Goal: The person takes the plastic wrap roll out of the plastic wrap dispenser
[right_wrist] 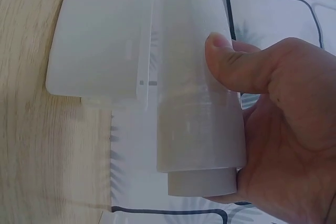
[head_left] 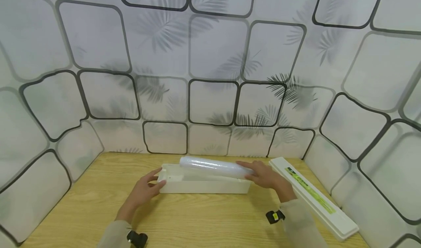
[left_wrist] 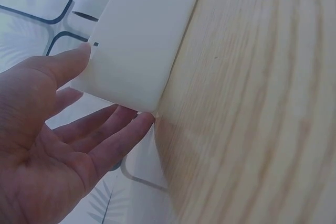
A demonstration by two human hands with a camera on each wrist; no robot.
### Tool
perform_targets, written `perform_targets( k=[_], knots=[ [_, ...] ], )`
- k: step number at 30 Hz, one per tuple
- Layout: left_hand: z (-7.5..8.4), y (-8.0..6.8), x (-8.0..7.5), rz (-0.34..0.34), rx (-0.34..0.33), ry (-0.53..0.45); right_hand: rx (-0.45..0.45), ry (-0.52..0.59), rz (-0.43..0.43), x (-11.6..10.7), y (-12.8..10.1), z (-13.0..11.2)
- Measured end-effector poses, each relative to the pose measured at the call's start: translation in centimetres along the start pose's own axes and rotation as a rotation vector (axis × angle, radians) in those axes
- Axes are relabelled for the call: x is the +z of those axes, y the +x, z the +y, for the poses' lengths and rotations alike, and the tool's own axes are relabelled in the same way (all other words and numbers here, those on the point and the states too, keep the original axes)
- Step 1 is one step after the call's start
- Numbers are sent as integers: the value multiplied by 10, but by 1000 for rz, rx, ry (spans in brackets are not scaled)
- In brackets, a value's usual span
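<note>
A long white plastic box (head_left: 204,187) sits on the table with its top side uncovered. At its left end my left hand (head_left: 145,189) grips it, thumb near the upper edge and fingertips at the lower corner of the end wall (left_wrist: 134,61). My right hand (head_left: 263,174) holds a roll of cling film (head_left: 210,166) near its right end, thumb on one side and the fingers behind, mostly hidden. Tilted, the roll lies over the box opening with its left end higher. A short core (right_wrist: 202,183) sticks out of the roll's near end in the right wrist view.
A long white lid (head_left: 309,195) with a green and yellow label lies slantwise on the right of the wooden table (head_left: 197,218). Patterned cloth walls (head_left: 213,102) stand close behind the table and along both sides.
</note>
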State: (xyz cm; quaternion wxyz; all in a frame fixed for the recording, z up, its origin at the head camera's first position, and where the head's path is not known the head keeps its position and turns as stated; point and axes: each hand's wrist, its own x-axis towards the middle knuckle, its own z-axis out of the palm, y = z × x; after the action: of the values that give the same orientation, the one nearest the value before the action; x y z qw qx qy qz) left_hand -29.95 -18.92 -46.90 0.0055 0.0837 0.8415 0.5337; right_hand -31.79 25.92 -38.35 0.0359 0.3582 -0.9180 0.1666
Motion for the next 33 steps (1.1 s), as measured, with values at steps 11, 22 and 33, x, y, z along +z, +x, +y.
perform_targets(
  k=[11,22,33],
  knots=[
    [-4,0,-3,5,-5,-3,-17,-85,94,7,-14,2],
    [-4,1,-2,-3,2,-3,56,-45,104,8,-28,-2],
    [-3,2,-2,-1,-12,1,28,-82,160,8,-37,-5]
  ],
)
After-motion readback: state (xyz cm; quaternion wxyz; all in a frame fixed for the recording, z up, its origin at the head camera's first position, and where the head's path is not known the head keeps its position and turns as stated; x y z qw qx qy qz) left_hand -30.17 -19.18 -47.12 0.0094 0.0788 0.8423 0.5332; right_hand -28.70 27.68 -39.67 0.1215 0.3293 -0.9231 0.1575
